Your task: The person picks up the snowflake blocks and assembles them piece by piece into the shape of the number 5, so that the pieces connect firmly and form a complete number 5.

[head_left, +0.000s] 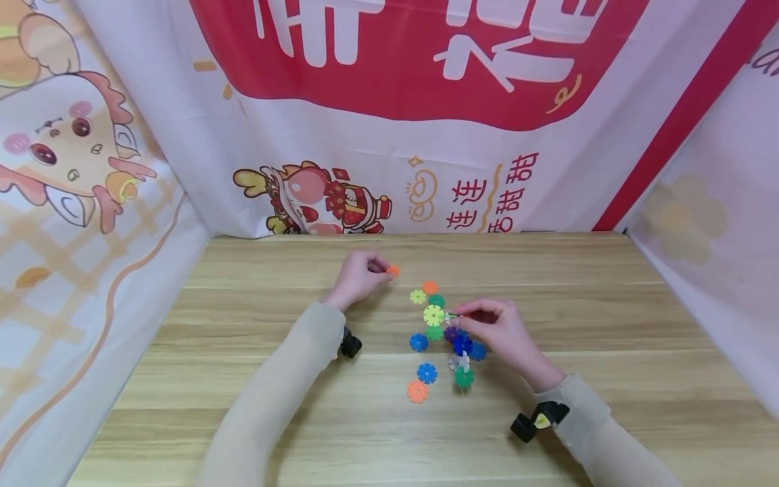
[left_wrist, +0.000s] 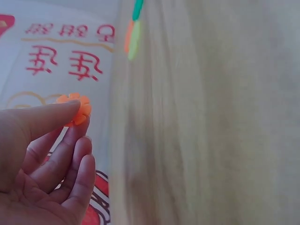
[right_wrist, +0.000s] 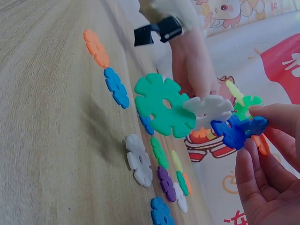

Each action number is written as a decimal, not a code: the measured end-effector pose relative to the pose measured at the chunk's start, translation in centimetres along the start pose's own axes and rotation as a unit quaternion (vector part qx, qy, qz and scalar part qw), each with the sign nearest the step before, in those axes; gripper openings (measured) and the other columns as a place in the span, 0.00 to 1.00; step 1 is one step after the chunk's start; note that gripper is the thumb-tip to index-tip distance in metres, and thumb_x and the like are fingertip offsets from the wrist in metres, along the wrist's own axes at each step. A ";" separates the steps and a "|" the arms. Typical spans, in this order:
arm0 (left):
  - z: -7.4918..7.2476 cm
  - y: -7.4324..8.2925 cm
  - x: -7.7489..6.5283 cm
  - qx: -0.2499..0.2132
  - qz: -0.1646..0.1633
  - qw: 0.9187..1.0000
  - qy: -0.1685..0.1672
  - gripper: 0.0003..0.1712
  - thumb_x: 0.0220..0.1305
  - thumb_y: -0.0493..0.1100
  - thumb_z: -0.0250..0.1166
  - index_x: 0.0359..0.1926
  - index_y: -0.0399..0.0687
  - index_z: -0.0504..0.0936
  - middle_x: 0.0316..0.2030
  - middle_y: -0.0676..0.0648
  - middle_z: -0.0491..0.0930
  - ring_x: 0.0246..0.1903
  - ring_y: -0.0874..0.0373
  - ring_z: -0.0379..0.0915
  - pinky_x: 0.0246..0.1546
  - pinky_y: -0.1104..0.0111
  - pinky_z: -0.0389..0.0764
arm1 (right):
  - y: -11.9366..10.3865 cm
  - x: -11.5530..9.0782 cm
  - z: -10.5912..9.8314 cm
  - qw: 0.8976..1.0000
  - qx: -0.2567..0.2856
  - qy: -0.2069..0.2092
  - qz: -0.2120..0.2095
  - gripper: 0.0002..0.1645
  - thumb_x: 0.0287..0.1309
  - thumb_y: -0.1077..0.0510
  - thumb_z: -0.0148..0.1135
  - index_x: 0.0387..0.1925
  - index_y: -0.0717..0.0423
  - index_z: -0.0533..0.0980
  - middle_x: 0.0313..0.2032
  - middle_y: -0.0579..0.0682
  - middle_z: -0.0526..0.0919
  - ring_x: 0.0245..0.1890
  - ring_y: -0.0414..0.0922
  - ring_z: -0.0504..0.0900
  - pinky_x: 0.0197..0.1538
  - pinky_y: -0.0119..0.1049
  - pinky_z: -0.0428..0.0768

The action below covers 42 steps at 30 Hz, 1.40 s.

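Observation:
My left hand pinches an orange snowflake disc between thumb and forefinger, raised over the far part of the table. My right hand grips a chain of joined snowflake discs, also above the table. In the right wrist view, a large green disc forms the chain's near end, slotted to a white disc. A dark blue disc follows, right at my right fingertips. Yellow, green and orange discs of the chain show around the fingers, partly hidden by them.
Several loose snowflake discs lie on the wooden table beneath and left of my right hand. Among them are a blue disc, an orange disc and a yellow disc. A printed cloth walls the table's back and sides.

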<state>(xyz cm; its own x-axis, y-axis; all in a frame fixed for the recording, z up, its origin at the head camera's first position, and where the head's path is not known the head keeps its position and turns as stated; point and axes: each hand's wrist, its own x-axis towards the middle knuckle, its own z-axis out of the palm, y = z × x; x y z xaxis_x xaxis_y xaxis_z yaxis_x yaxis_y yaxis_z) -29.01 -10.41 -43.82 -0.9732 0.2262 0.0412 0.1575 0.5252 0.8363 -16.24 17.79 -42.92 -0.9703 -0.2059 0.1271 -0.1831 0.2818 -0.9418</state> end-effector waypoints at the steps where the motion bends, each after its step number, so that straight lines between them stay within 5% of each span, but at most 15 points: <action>1: 0.0 0.1 -0.4 -0.003 0.007 1.000 -0.001 0.06 0.62 0.39 0.75 0.38 0.46 0.86 0.34 0.50 0.84 0.36 0.56 0.80 0.39 0.63 0.81 | 0.0 0.0 0.0 1.000 -0.001 0.000 0.000 0.06 0.62 0.57 0.73 0.41 0.52 0.87 0.41 0.48 0.88 0.39 0.52 0.84 0.40 0.36 0.83; 24: 1.4 2.9 -8.1 -0.088 0.116 0.988 -0.049 0.09 0.59 0.32 0.75 0.35 0.52 0.88 0.36 0.56 0.86 0.36 0.59 0.83 0.40 0.66 0.85 | 0.1 0.0 -0.1 1.000 0.002 -0.007 0.002 0.07 0.62 0.57 0.73 0.41 0.53 0.87 0.41 0.49 0.88 0.39 0.52 0.84 0.41 0.36 0.84; 42: 2.2 3.1 -9.8 -0.093 0.120 0.986 -0.062 0.09 0.60 0.32 0.74 0.35 0.51 0.87 0.35 0.56 0.85 0.36 0.59 0.83 0.41 0.64 0.85 | 0.3 0.1 0.2 1.000 -0.004 -0.028 0.010 0.07 0.61 0.58 0.73 0.40 0.56 0.87 0.41 0.52 0.88 0.39 0.52 0.83 0.41 0.34 0.82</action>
<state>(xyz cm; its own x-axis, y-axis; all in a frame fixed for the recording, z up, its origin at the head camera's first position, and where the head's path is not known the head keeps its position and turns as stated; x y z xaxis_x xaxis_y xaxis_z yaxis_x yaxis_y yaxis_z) -18.58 -9.21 -42.85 -0.8815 0.4312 0.1927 0.3364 0.2868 0.8970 -16.33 17.68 -43.24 -0.9632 -0.2532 0.0903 -0.1655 0.2937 -0.9414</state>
